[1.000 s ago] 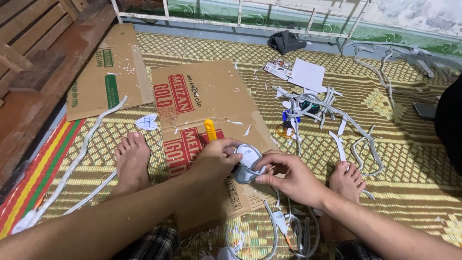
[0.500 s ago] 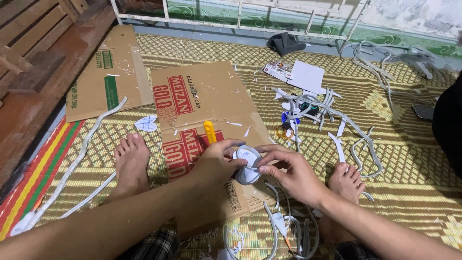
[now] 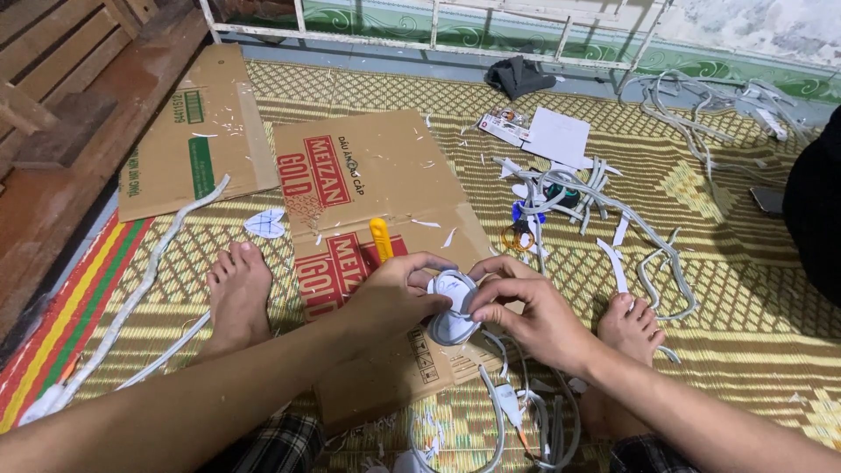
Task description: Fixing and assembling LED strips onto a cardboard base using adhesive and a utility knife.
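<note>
My left hand point(image 3: 399, 293) and my right hand point(image 3: 526, 311) both hold a small round white-and-grey plastic piece point(image 3: 453, 308) over a flattened cardboard box point(image 3: 377, 184) on a woven mat. The fingers of both hands pinch its rim from either side. Grey-white cables point(image 3: 499, 412) trail down from under the piece toward my lap. A yellow utility knife point(image 3: 381, 238) lies on the cardboard just beyond my left hand. My bare feet point(image 3: 238, 293) rest on the mat at either side.
A second flattened box point(image 3: 197, 131) lies at the left by wooden furniture point(image 3: 61, 105). White cable offcuts point(image 3: 613, 219), white paper point(image 3: 556, 137) and a dark cloth point(image 3: 517, 74) litter the mat. A long white strip point(image 3: 131, 298) runs along the left. A person in dark clothing point(image 3: 815, 201) sits at the right edge.
Both hands have stayed together on the round piece, turning and shifting it slightly; my fingers now pinch its rim more closely. Nothing else has moved.
</note>
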